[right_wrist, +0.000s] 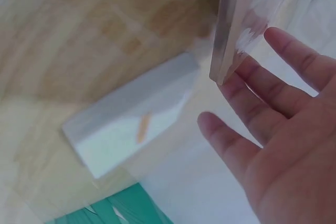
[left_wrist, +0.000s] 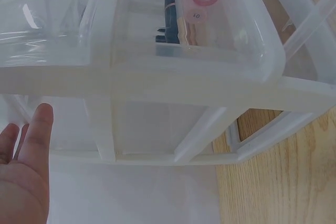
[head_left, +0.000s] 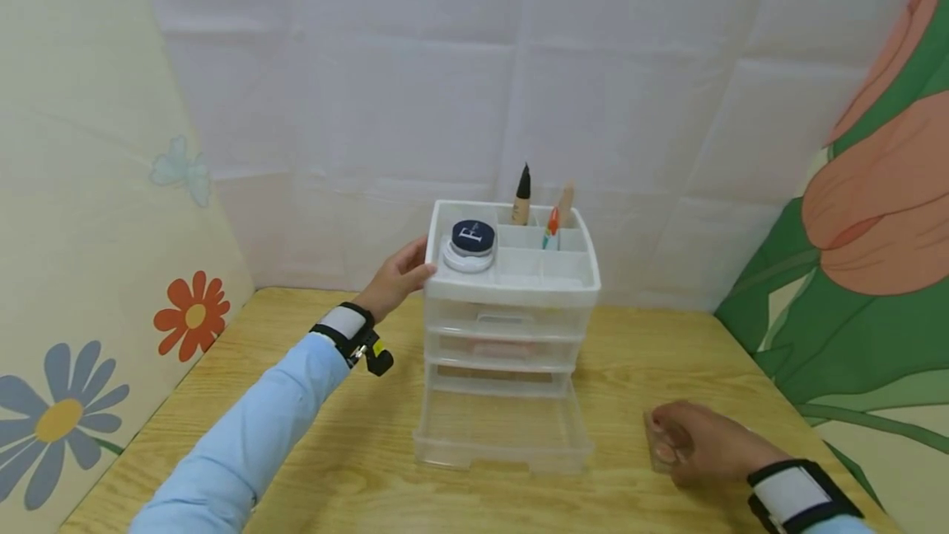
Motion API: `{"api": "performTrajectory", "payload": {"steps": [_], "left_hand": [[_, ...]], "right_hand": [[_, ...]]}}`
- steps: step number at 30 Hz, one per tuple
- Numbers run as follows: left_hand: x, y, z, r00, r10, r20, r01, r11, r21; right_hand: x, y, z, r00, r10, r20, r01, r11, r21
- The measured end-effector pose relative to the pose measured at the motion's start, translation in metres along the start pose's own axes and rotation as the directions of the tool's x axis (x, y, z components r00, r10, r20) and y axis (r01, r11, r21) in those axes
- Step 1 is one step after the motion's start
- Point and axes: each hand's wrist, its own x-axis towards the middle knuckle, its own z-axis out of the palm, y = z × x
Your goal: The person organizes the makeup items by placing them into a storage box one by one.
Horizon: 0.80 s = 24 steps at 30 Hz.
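In the head view a white drawer organizer [head_left: 511, 297] stands on the table, its clear bottom drawer [head_left: 504, 456] pulled out. My left hand [head_left: 396, 277] rests against its upper left side. The left wrist view shows the left hand's fingers [left_wrist: 38, 135] fairly straight beside the side frame. To the right of the organizer, my right hand [head_left: 704, 439] holds a flat, clear-edged case [head_left: 658, 447] low over the table. Its fingertips touch the edge of that case [right_wrist: 231, 30] in the right wrist view; the case's contents are unclear.
On the organizer's top tray sit a dark-lidded round compact [head_left: 473, 237], a black-tipped tube [head_left: 522, 196] and a colourful stick [head_left: 550, 229]. Cosmetics [left_wrist: 186, 19] show inside a drawer. A pale reflective rectangle [right_wrist: 131, 114] appears over the wood. A white cloth [head_left: 460, 89] hangs behind.
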Motion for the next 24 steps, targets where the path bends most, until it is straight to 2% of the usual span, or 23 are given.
{"api": "performTrajectory", "payload": {"steps": [4,7,11,15,18,24], "left_hand": [[-0.001,0.0,-0.001,1.0,-0.009,0.001,0.009,1.0,0.009],[-0.001,0.0,-0.001,1.0,-0.007,0.006,0.007,1.0,0.015],[0.0,0.001,-0.001,1.0,0.001,0.011,-0.002,1.0,0.018],[0.0,0.0,-0.001,1.0,0.001,0.006,-0.001,1.0,0.018],[0.001,-0.001,-0.002,1.0,0.0,0.003,0.0,1.0,0.014],[0.001,-0.001,-0.002,1.0,0.001,0.002,-0.001,1.0,0.025]], "right_hand": [[0.003,-0.013,-0.007,0.994,-0.097,-0.044,0.09,0.987,-0.135],[0.006,-0.026,-0.017,0.988,-0.14,-0.072,0.121,0.969,-0.217],[0.007,-0.051,-0.033,0.987,-0.134,-0.092,0.107,0.962,-0.252],[0.009,-0.082,-0.048,0.986,-0.157,-0.059,0.14,0.963,-0.23],[0.014,-0.106,-0.055,0.986,-0.165,-0.002,0.161,0.965,-0.206],[0.033,-0.144,-0.054,0.976,-0.193,0.104,0.21,0.957,-0.202]]}}
